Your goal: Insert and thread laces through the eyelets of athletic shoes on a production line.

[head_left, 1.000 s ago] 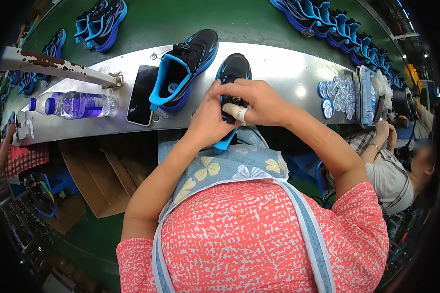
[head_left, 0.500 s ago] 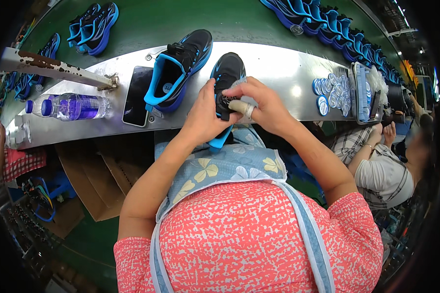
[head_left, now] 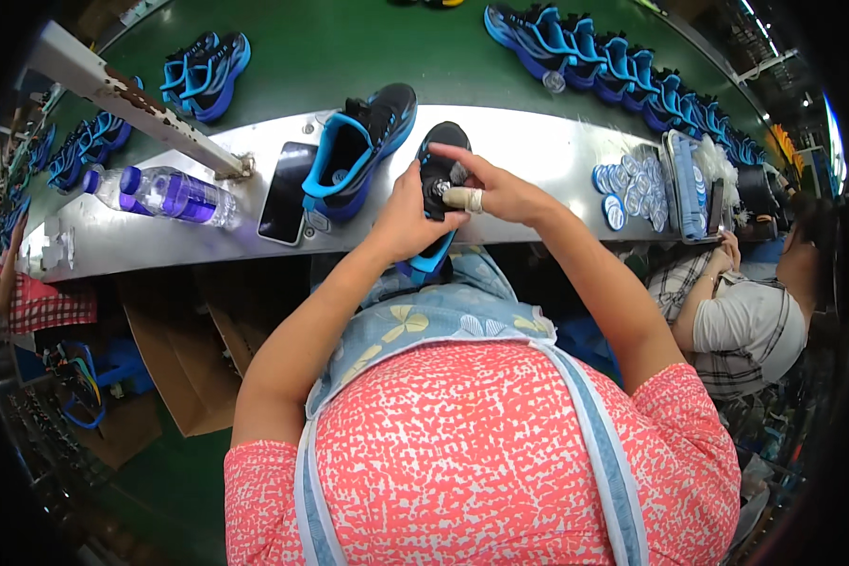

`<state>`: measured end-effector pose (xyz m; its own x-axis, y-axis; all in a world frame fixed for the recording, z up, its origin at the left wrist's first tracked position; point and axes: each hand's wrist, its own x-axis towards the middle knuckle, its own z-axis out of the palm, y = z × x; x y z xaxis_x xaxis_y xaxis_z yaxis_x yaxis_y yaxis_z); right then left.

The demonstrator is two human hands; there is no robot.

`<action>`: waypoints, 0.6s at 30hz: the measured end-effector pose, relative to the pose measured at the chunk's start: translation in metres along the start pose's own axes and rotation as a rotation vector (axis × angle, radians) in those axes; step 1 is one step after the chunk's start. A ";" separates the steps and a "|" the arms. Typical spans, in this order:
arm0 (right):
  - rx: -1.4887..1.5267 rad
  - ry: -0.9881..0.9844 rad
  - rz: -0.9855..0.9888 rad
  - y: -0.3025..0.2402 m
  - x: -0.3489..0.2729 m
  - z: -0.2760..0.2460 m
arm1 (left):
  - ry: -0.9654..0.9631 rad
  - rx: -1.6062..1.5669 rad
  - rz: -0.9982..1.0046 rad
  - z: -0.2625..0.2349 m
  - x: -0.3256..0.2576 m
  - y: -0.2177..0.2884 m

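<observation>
Illumination: bright over the bench (head_left: 575, 141), with specular glare whitening its bare metal. Small lamps (head_left: 762, 26) show at the upper right. The space beneath the bench lies in deep shadow; the cardboard box (head_left: 174, 349) there is dim. Focus: the left hand (head_left: 407, 219) and right hand (head_left: 507, 196) are reasonably sharp; detail softens toward the rim. Distortion: fisheye curvature bows the bench edge; corners vignette to black.

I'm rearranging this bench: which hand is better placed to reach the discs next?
Probably the right hand: it lies nearer the discs, while the left hand grips the shoe from the left.
</observation>
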<state>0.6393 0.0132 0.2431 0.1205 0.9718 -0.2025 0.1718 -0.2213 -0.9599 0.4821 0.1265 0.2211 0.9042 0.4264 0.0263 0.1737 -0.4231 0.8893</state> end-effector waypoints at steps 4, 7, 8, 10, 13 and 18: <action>0.031 0.150 -0.008 -0.012 -0.003 0.003 | 0.008 0.016 -0.002 0.001 -0.005 -0.003; 0.025 0.479 0.020 -0.012 0.008 -0.008 | 0.003 -0.035 -0.035 0.000 -0.005 0.000; -0.008 0.520 -0.006 -0.019 0.016 -0.008 | -0.007 -0.054 -0.068 0.001 -0.006 0.002; -0.387 0.612 -0.054 -0.007 0.041 0.009 | 0.017 -0.037 0.000 0.008 -0.006 -0.006; -0.555 0.582 -0.160 0.001 0.055 0.039 | 0.031 -0.082 -0.028 0.009 -0.006 0.004; -0.314 0.496 -0.208 -0.013 0.028 0.021 | 0.002 -0.052 0.092 0.000 -0.021 0.004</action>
<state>0.6199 0.0445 0.2455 0.4806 0.8604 0.1694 0.5105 -0.1174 -0.8518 0.4633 0.1161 0.2243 0.9147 0.3888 0.1098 0.0691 -0.4184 0.9056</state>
